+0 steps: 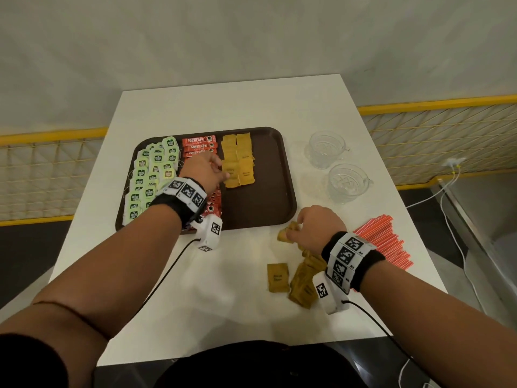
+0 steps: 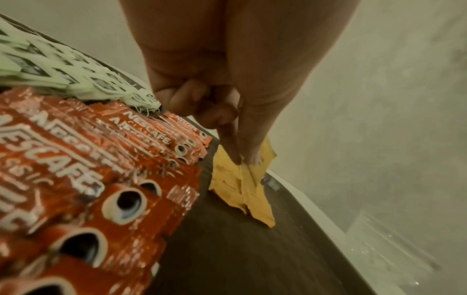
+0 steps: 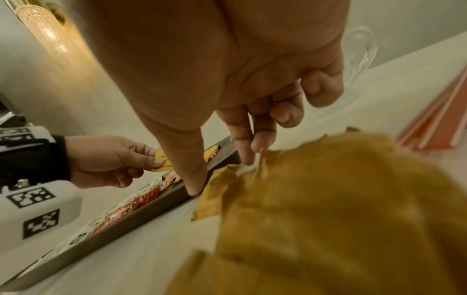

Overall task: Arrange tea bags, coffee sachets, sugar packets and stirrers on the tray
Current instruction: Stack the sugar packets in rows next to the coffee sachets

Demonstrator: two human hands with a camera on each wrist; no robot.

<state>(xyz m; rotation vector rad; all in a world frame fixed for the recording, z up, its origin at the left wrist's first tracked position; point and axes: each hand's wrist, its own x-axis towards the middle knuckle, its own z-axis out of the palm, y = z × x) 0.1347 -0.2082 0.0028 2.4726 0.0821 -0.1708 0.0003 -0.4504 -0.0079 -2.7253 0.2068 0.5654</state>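
- Sugar packets (image 1: 237,163) looked light, thin and crinkly; edges suited pinching.
- Left hand (image 1: 204,172) pinched one over the tray (image 1: 260,208).
- Right hand (image 1: 316,225) pinched another on the surface (image 1: 218,289).

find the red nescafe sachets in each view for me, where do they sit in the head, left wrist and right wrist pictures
Head: Nescafe sachets lie in a column on the tray, between the green tea bags and the sugar packets, partly behind the left hand.
Left wrist: they fill the lower left.
Right wrist: a thin red strip at lower left inside the tray rim.
Shared landmark: the dark tray.
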